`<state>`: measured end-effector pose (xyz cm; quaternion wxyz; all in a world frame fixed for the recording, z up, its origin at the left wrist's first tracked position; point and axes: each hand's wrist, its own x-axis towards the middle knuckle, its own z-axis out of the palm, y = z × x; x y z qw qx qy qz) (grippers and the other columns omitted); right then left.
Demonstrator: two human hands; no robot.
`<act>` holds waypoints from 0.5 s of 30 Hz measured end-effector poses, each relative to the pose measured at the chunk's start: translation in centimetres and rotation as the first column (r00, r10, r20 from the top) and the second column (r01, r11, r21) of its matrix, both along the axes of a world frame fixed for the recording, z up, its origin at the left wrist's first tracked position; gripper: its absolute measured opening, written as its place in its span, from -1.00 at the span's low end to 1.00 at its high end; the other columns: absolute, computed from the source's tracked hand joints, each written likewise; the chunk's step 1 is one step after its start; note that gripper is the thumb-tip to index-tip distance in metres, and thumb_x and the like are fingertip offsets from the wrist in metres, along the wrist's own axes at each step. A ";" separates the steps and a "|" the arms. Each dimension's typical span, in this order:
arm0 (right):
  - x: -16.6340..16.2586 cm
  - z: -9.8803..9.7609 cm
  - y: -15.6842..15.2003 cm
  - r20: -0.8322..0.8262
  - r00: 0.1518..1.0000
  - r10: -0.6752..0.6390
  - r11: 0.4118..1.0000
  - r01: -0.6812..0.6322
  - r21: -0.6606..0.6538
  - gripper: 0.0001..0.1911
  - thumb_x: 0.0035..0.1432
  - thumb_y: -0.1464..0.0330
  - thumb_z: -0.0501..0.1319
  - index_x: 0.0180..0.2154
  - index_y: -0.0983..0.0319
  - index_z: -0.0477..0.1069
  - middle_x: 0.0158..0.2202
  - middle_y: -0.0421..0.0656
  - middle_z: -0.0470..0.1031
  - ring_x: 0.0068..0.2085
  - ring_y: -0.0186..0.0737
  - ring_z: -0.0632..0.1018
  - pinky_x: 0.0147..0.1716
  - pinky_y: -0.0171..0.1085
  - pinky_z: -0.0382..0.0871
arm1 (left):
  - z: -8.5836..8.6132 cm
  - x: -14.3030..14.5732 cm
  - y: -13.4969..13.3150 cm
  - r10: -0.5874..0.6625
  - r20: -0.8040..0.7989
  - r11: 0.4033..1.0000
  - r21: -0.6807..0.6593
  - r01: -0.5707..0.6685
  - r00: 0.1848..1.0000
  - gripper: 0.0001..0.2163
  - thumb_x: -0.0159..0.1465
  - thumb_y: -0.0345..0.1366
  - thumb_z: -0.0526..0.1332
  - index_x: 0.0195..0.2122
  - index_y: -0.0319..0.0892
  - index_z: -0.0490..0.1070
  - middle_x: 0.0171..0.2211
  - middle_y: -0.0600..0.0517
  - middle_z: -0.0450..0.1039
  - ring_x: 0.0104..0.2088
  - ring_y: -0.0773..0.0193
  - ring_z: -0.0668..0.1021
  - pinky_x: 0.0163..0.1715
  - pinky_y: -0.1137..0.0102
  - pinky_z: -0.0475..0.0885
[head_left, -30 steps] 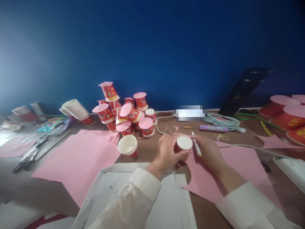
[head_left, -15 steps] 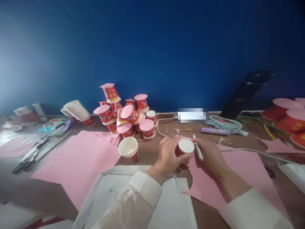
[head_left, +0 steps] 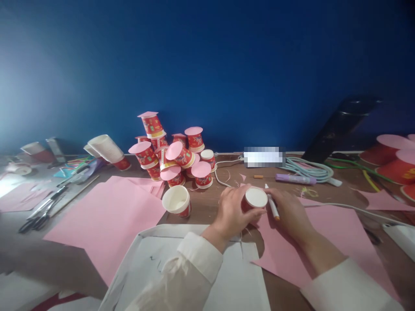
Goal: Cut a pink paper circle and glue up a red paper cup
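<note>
Very little has just changed. The view has swung a touch, so everything sits a bit more to the right, but the hands and the red cup have stayed together in the same way. That seems to mean the cup is being kept steady and the work there has moved on hardly at all.

The red cup (head_left: pixel 256 198) is between the two hands. It looks upside down, with its flat white end up. The left hand (head_left: pixel 227 211) curls around the left side of it, with the thumb on the near side. The right hand (head_left: pixel 290 211) is just to the right of the cup and pinches a white pen (head_left: pixel 273 207), whose orange end points to the near side. Its fingertips are close to the cup, but it is hard to tell if they touch it.

Under the right hand lies a pink sheet (head_left: pixel 340 229) with a round bite cut out of its left edge. The hands hide whether the cup sits flat on it. A small orange cap (head_left: pixel 258 176) lies on the tabletop (head_left: pixel 202 205), far of the cup. To the left stands an open cup (head_left: pixel 171 198).
</note>
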<state>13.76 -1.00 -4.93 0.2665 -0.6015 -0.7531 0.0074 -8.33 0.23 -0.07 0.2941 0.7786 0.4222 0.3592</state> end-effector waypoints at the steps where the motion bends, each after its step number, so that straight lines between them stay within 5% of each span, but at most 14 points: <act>1: 0.0 0.0 0.0 0.003 1.000 -0.003 1.000 0.003 -0.002 -0.36 -0.25 0.49 0.22 -0.02 0.12 0.48 -0.14 -0.10 0.69 -0.17 0.05 0.63 -0.23 -0.11 0.37 | 0.0 0.0 0.0 0.000 0.007 1.000 0.001 0.000 1.000 -0.54 0.19 -0.05 0.51 0.07 -0.05 0.56 -0.04 -0.01 0.66 -0.05 -0.01 0.58 0.08 0.10 0.38; 10: -0.1 0.2 -0.2 0.005 1.000 -0.009 1.000 0.009 -0.015 -0.30 -0.29 0.51 0.22 0.02 0.11 0.48 -0.11 -0.10 0.69 -0.13 0.07 0.63 -0.20 -0.09 0.40 | -0.1 0.1 0.0 0.021 -0.031 1.000 0.019 -0.020 0.999 -0.54 0.17 -0.05 0.51 0.07 -0.04 0.56 -0.07 -0.01 0.67 -0.07 -0.02 0.59 0.06 0.07 0.40; 15: -0.3 0.5 -0.2 -0.031 1.000 -0.001 0.999 0.000 -0.032 -0.40 -0.16 0.48 0.25 0.01 0.08 0.49 -0.18 -0.15 0.69 -0.18 0.03 0.62 -0.22 -0.11 0.39 | -1.7 0.1 0.3 0.020 -0.052 0.985 0.174 -0.011 0.998 -0.45 0.23 -0.03 0.47 0.22 -0.06 0.51 -0.02 -0.07 0.67 -0.06 -0.01 0.61 0.08 0.04 0.41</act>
